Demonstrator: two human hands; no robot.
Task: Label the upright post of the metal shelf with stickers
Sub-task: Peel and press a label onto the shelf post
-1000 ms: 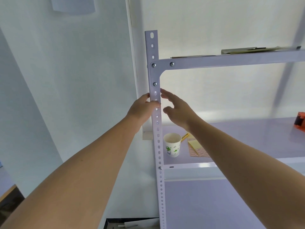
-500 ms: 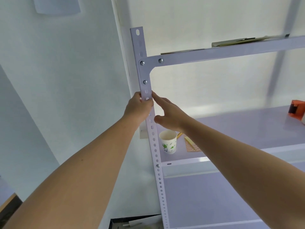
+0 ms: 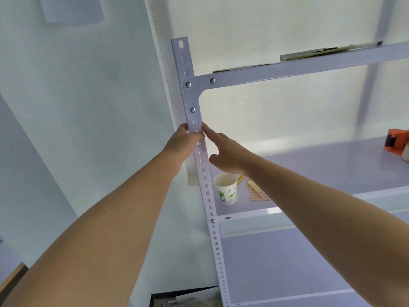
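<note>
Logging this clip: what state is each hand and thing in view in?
Left hand, grips the upright post.
Right hand, fingers straight, fingertip touching the post.
Upright post, vertical, bolted; no sticker discernible.
Paper cup, upright on the shelf.
Sticker sheets, flat beside the cup.
Tape dispenser, on the shelf, partly out of frame.

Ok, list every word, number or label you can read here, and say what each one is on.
None can be read.
paper cup: green print, too blurred to read.
sticker sheet beside the cup: orange marks, too small to read.
upright post: no writing shows.
</note>
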